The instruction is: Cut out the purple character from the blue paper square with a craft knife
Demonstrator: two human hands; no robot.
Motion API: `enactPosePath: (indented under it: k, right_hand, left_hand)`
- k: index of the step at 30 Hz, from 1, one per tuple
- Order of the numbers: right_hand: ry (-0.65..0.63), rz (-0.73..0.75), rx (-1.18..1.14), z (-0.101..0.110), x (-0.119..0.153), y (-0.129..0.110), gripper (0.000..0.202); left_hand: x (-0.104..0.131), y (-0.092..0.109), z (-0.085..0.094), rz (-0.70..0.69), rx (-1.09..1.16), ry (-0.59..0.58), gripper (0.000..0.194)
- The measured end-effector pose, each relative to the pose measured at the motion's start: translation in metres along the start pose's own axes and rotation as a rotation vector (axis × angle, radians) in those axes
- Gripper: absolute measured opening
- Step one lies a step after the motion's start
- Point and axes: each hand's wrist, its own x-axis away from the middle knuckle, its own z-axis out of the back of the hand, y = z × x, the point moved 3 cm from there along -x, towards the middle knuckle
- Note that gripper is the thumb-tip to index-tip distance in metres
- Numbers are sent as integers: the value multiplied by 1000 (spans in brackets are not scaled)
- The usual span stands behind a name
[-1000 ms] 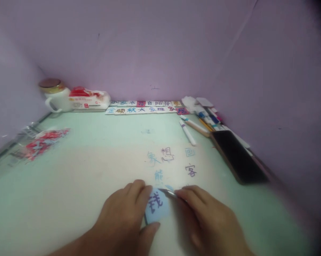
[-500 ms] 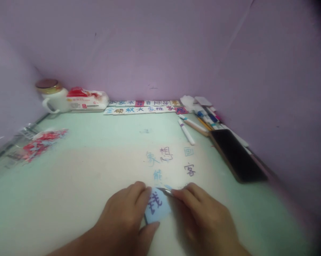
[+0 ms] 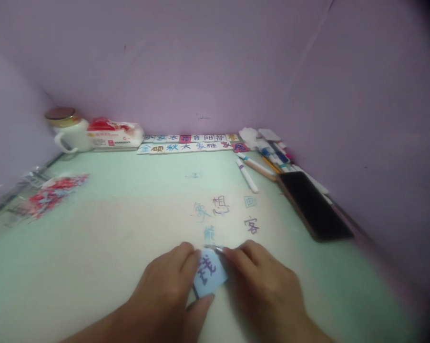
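Observation:
A light blue square card with a purple handwritten character is low in the middle of the view. My left hand is closed on its left side, with the thumb at the lower corner and the fingers at the upper one. Pinched in my right hand is a thin, pointed metal tool, its tip lying along the card's top edge. Its handle is hidden in my fingers, so its exact kind is unclear. Just beyond the card, blue and purple characters are written on the pale tabletop.
Two rows of character cards line the back wall. A lidded white mug and a tissue pack stand back left. Red and blue scraps lie left. Markers and a phone lie right.
My right hand has moved slightly up and left, carrying the metal tool's tip further along the card's top edge. My left hand stays on the card. The view has shifted slightly.

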Motion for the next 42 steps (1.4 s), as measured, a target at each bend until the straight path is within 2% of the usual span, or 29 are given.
enactPosePath:
  k: [4,9,12,20,29,42]
  right_hand:
    - [-41,3,-3,3,-6,4,25]
    - [-16,-100,-165,10,-2,17,24]
    - [-38,-52,-183,11,4,15,24]
    - [33,53,-85,9,9,7,23]
    - [79,53,48,7,7,-1,28]
    - [80,18,106,5,3,-6,34]
  left_hand:
    - [1,0,0,14,15,-7,30]
    - [0,-2,1,67,28,-16,29]
    - [-1,-2,1,96,60,-57,27]
    - [-1,-4,-2,109,115,-85,23]
    - [2,-5,-5,131,192,-83,21]
    - [4,-2,-6,113,192,-25,18]
